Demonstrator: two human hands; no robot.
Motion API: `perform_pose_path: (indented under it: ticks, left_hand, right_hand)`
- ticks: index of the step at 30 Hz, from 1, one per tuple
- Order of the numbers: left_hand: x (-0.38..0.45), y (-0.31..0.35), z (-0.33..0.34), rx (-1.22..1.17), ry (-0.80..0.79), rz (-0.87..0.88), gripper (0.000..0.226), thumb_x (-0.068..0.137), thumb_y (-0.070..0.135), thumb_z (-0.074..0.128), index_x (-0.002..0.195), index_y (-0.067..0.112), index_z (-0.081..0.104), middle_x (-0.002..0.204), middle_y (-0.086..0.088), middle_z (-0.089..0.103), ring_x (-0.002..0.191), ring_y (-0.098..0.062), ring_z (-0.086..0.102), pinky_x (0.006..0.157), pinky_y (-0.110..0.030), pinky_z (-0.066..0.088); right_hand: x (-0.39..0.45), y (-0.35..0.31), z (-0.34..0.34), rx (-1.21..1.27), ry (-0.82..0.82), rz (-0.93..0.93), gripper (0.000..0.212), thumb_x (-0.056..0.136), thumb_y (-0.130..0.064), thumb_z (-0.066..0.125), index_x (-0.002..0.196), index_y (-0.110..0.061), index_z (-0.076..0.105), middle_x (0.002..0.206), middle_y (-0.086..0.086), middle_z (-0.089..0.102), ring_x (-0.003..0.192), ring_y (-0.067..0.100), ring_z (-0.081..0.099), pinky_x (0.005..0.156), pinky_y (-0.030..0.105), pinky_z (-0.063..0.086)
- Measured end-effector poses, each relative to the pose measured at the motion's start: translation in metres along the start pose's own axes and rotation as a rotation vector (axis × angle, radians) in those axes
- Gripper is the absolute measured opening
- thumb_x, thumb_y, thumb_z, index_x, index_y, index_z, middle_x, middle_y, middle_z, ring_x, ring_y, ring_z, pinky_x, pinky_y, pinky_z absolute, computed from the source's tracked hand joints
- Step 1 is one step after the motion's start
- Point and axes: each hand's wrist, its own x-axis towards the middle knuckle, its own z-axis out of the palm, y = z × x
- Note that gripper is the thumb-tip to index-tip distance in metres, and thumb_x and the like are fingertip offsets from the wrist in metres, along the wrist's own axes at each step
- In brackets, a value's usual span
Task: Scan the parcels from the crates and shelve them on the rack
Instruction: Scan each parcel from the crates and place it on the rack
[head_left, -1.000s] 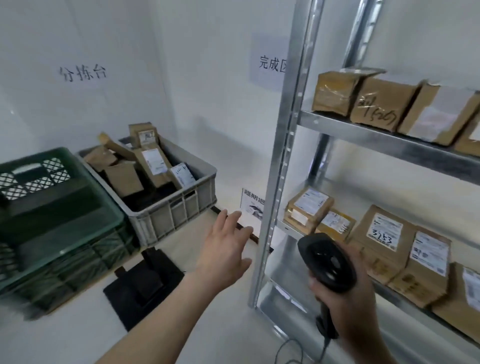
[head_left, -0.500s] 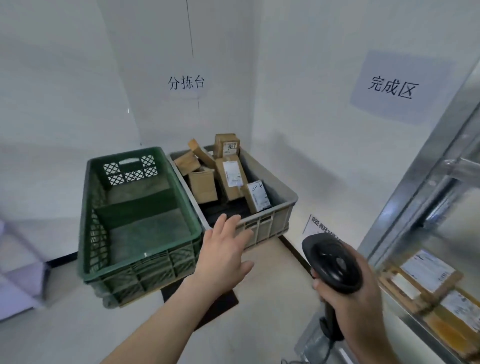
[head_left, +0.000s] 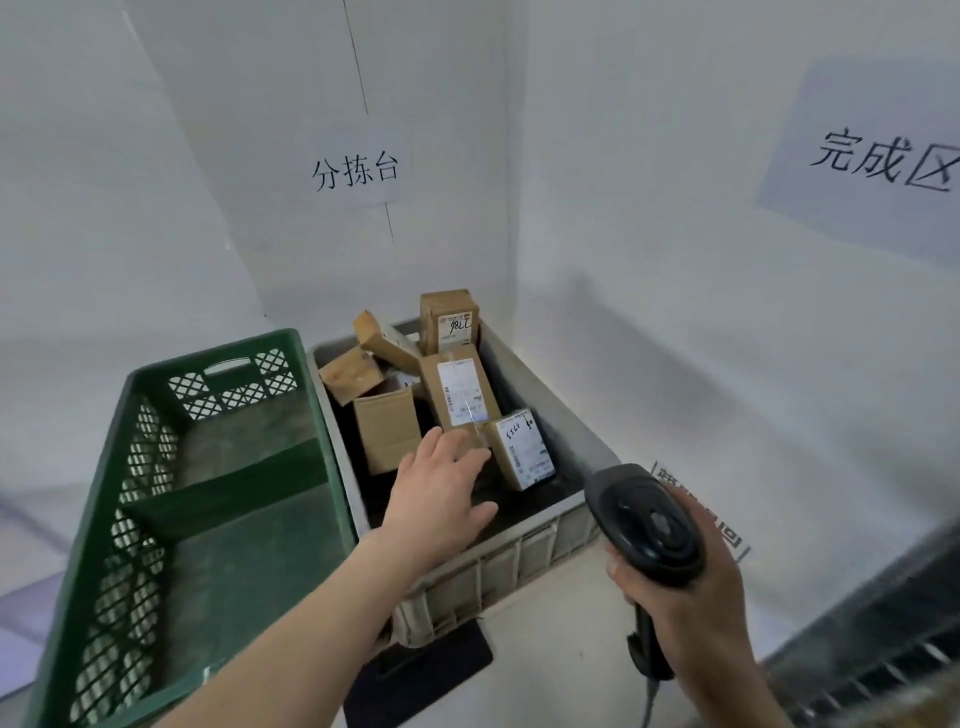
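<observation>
Over the grey crate (head_left: 540, 535), left hand (head_left: 441, 499) stretched flat, fingers straight and loose, grasping nothing, hovering just short of a labelled parcel (head_left: 522, 454) leaning at the right wall; behind it, long labelled parcel (head_left: 457, 395) lying flat, plain brown parcel (head_left: 387, 434) beside, a few more heaped toward the far end, one upright marked parcel (head_left: 449, 322) at the back; to the left, touching, green crate (head_left: 171, 499) with lattice walls; at lower right, right hand (head_left: 696, 603) wrapped round the handle of a black scanner (head_left: 644, 525), head tilted up; on the walls, two paper signs (head_left: 358, 169) with handwritten characters
</observation>
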Motion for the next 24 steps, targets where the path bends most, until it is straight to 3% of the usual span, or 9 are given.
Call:
perform_pose_path:
  ticks: [2, 6, 8, 12, 16, 21, 24]
  left_hand:
    - [0.024, -0.002, 0.002, -0.008, -0.019, -0.007, 0.060, 0.092, 0.049, 0.061, 0.146, 0.031, 0.044, 0.159, -0.001, 0.029, 0.149, -0.026, 0.018, 0.118, -0.047, 0.031]
    - [0.074, -0.008, 0.013, 0.001, -0.064, 0.001, 0.061, 0.091, 0.051, 0.062, 0.146, 0.030, 0.044, 0.157, -0.001, 0.033, 0.145, -0.025, 0.026, 0.114, -0.046, 0.036]
    - [0.099, -0.012, 0.020, 0.007, -0.089, 0.006, 0.064, 0.091, 0.052, 0.062, 0.147, 0.029, 0.042, 0.157, -0.003, 0.033, 0.145, -0.025, 0.027, 0.113, -0.048, 0.037]
    - [0.150, -0.019, 0.039, 0.026, -0.150, 0.012, 0.065, 0.091, 0.053, 0.062, 0.146, 0.025, 0.043, 0.154, -0.005, 0.037, 0.144, -0.027, 0.029, 0.112, -0.048, 0.037]
    - [0.198, -0.031, 0.067, -0.005, -0.247, -0.001, 0.065, 0.088, 0.058, 0.061, 0.140, 0.021, 0.048, 0.147, -0.005, 0.041, 0.139, -0.028, 0.032, 0.109, -0.049, 0.042]
    - [0.240, -0.038, 0.102, -0.005, -0.353, 0.007, 0.069, 0.088, 0.071, 0.052, 0.136, 0.021, 0.052, 0.143, -0.007, 0.043, 0.140, -0.032, 0.031, 0.109, -0.053, 0.039]
    - [0.251, -0.039, 0.114, 0.003, -0.373, 0.050, 0.068, 0.090, 0.067, 0.053, 0.141, 0.022, 0.049, 0.147, -0.008, 0.040, 0.142, -0.033, 0.029, 0.111, -0.053, 0.036]
  right_hand:
    - [0.016, 0.002, 0.000, 0.001, -0.005, -0.008, 0.080, 0.064, 0.022, 0.083, 0.118, -0.034, 0.067, 0.100, -0.008, 0.074, 0.082, 0.016, 0.070, 0.081, 0.052, 0.058]
    - [0.044, 0.010, 0.002, -0.014, 0.026, -0.002, 0.079, 0.063, 0.025, 0.081, 0.120, -0.027, 0.065, 0.105, -0.010, 0.075, 0.094, 0.009, 0.072, 0.082, 0.020, 0.056]
    - [0.055, 0.014, 0.004, -0.021, 0.052, 0.010, 0.081, 0.063, 0.026, 0.080, 0.120, -0.028, 0.064, 0.104, -0.013, 0.076, 0.096, 0.006, 0.072, 0.080, 0.012, 0.054]
    - [0.077, 0.025, 0.014, -0.066, 0.087, 0.019, 0.080, 0.061, 0.025, 0.081, 0.120, -0.025, 0.064, 0.103, -0.014, 0.076, 0.097, 0.005, 0.072, 0.079, 0.011, 0.053]
    - [0.100, 0.033, 0.025, -0.092, 0.133, 0.030, 0.077, 0.051, 0.002, 0.078, 0.125, -0.015, 0.063, 0.108, -0.008, 0.076, 0.100, 0.007, 0.072, 0.081, 0.013, 0.053]
    - [0.119, 0.047, 0.037, -0.158, 0.188, 0.063, 0.079, 0.053, -0.008, 0.080, 0.130, -0.015, 0.062, 0.117, 0.001, 0.074, 0.109, 0.016, 0.070, 0.090, 0.023, 0.055]
    - [0.126, 0.053, 0.043, -0.170, 0.216, 0.097, 0.078, 0.052, -0.005, 0.078, 0.127, -0.017, 0.062, 0.111, -0.007, 0.075, 0.104, 0.010, 0.071, 0.085, 0.015, 0.053]
